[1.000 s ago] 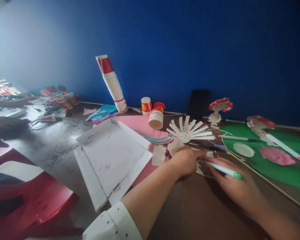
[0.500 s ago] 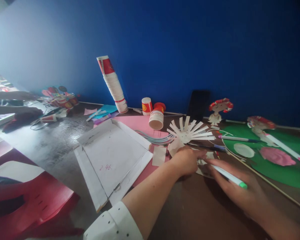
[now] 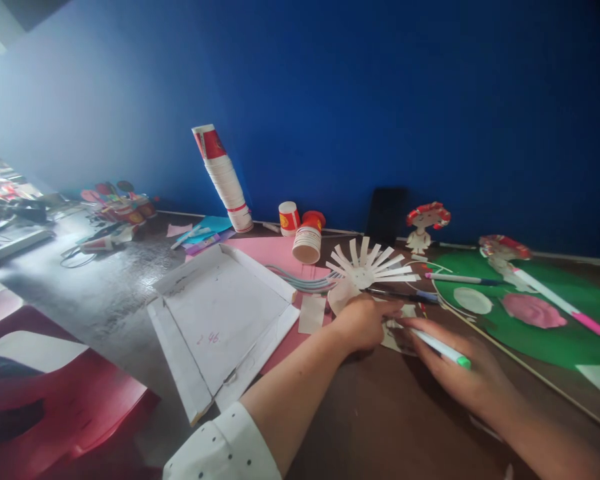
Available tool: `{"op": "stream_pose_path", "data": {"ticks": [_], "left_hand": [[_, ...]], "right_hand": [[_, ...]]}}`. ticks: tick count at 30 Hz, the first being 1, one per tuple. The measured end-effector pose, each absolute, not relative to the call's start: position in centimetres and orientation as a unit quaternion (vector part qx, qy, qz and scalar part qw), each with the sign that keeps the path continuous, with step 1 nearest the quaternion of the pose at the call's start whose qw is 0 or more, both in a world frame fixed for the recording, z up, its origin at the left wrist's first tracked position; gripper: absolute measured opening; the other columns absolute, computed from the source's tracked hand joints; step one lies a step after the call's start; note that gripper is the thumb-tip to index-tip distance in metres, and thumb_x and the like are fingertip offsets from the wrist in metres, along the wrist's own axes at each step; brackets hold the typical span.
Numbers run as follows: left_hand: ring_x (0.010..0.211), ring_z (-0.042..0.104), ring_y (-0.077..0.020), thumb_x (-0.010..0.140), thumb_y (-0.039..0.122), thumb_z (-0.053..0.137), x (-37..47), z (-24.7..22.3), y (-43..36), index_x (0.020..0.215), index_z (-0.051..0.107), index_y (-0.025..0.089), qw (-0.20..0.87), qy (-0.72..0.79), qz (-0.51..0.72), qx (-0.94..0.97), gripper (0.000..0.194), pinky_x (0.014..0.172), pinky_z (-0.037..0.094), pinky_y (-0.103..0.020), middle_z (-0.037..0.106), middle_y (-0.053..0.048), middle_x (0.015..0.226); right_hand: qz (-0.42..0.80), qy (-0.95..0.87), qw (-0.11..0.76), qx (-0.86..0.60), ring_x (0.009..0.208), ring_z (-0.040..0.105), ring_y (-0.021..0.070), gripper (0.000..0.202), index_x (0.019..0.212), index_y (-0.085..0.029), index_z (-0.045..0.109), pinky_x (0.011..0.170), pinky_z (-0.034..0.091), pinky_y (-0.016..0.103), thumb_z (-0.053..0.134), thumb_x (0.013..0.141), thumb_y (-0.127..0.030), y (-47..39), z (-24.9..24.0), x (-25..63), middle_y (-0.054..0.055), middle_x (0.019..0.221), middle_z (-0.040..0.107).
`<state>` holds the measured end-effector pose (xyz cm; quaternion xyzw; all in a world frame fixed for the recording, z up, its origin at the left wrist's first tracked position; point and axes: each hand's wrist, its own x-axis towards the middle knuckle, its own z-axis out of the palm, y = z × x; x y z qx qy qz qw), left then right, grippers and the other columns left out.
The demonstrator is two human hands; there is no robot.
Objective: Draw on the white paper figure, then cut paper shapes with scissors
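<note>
The pale paper piece (image 3: 395, 341) lies on the dark tabletop (image 3: 405, 413) between the hands, with the left hand (image 3: 363, 325) nearer: its index finger is extended and the others curl at the paper's left side; whether they pinch it cannot be determined. The right hand (image 3: 473, 383), fingers closed around the white marker (image 3: 437, 345), sits to the right; the marker's long axis slopes from the paper toward the right wrist, green end outermost.

Through my feed I see a white marker (image 3: 439, 347) with a green end, a white sleeve (image 3: 225, 448) dotted black, red-and-white paper cups (image 3: 225, 181), a brown bench (image 3: 405, 420), a green sheet (image 3: 525, 350) and a deep blue wall (image 3: 300, 100).
</note>
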<state>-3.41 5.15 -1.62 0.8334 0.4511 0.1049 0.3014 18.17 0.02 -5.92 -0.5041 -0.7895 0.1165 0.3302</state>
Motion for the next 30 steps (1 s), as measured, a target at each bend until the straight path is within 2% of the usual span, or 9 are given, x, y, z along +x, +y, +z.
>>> {"op": "stream_pose_path", "data": {"ticks": [3, 6, 9, 11, 13, 16, 23, 30], "left_hand": [[0.133, 0.064, -0.0239, 0.086, 0.001, 0.052, -3.7, -1.4, 5.0, 0.152, 0.058, 0.017, 0.298, 0.425, 0.141, 0.843, 0.069, 0.114, 0.051, -0.035, 0.068, -0.011, 0.146], [0.143, 0.055, -0.0233, 0.085, 0.0, 0.051, -4.0, -0.5, 4.5, 0.151, 0.059, 0.016, 0.252, 0.424, 0.206, 0.845, 0.068, 0.121, 0.044, -0.036, 0.056, -0.01, 0.159], [0.135, 0.06, -0.0257, 0.087, 0.003, 0.05, -4.1, 0.4, 3.2, 0.144, 0.064, 0.015, 0.192, 0.466, 0.233, 0.832, 0.059, 0.12, 0.046, -0.043, 0.066, -0.012, 0.147], [0.121, 0.065, -0.0279, 0.089, 0.007, 0.051, -3.9, 0.8, 1.9, 0.137, 0.068, 0.012, 0.183, 0.469, 0.175, 0.846, 0.051, 0.111, 0.052, -0.043, 0.072, -0.014, 0.131], [0.108, 0.066, -0.0298, 0.091, 0.012, 0.051, -3.5, 0.9, 0.5, 0.124, 0.072, 0.009, 0.174, 0.478, 0.094, 0.856, 0.039, 0.099, 0.057, -0.043, 0.072, -0.017, 0.115], [0.109, 0.063, -0.0305, 0.095, 0.014, 0.047, -3.0, 0.9, -1.2, 0.128, 0.067, 0.008, 0.163, 0.497, 0.046, 0.851, 0.039, 0.095, 0.056, -0.042, 0.067, -0.017, 0.117], [0.109, 0.059, -0.0297, 0.096, 0.017, 0.046, -2.7, 0.3, -1.7, 0.143, 0.057, 0.01, 0.157, 0.495, 0.024, 0.855, 0.048, 0.095, 0.053, -0.042, 0.062, -0.016, 0.122], [0.109, 0.057, -0.0289, 0.096, 0.017, 0.045, -2.7, -0.3, -1.4, 0.137, 0.061, 0.011, 0.154, 0.489, 0.021, 0.858, 0.045, 0.092, 0.052, -0.039, 0.061, -0.015, 0.121]], "right_hand": [[0.133, -0.787, 0.329, -0.504, 0.092, 0.085, 0.0252, 0.029, 0.12, -0.032, 0.08, 0.077, 0.066, 0.029, 0.061, 0.1, -0.041, -0.1, -5.3, 17.9, 0.0, 0.109, 0.087], [0.156, -0.782, 0.327, -0.507, 0.091, 0.085, 0.026, 0.031, 0.118, -0.032, 0.081, 0.075, 0.066, 0.03, 0.06, 0.1, -0.046, -0.4, -4.5, 17.5, 0.001, 0.108, 0.087], [0.16, -0.77, 0.338, -0.518, 0.091, 0.085, 0.0289, 0.031, 0.113, -0.032, 0.083, 0.074, 0.067, 0.034, 0.062, 0.099, -0.05, -0.5, -4.3, 17.2, 0.004, 0.107, 0.087], [0.169, -0.766, 0.339, -0.519, 0.089, 0.085, 0.0296, 0.033, 0.114, -0.032, 0.083, 0.073, 0.067, 0.035, 0.06, 0.099, -0.051, -0.5, -4.3, 17.3, 0.005, 0.105, 0.088], [0.196, -0.771, 0.319, -0.515, 0.097, 0.084, 0.0289, 0.037, 0.122, -0.033, 0.081, 0.078, 0.067, 0.035, 0.057, 0.102, -0.052, -0.5, -4.3, 17.4, 0.004, 0.112, 0.087], [0.22, -0.772, 0.29, -0.521, 0.108, 0.082, 0.0271, 0.04, 0.132, -0.036, 0.077, 0.086, 0.066, 0.034, 0.053, 0.105, -0.053, -0.5, -4.2, 17.7, 0.001, 0.122, 0.084], [0.201, -0.782, 0.292, -0.513, 0.105, 0.083, 0.0273, 0.039, 0.134, -0.035, 0.076, 0.084, 0.066, 0.032, 0.053, 0.106, -0.05, -0.4, -4.7, 17.8, 0.002, 0.119, 0.085], [0.182, -0.791, 0.302, -0.5, 0.103, 0.083, 0.0276, 0.037, 0.135, -0.035, 0.075, 0.082, 0.067, 0.032, 0.054, 0.106, -0.043, -0.5, -4.7, 17.8, 0.002, 0.121, 0.085]]}}
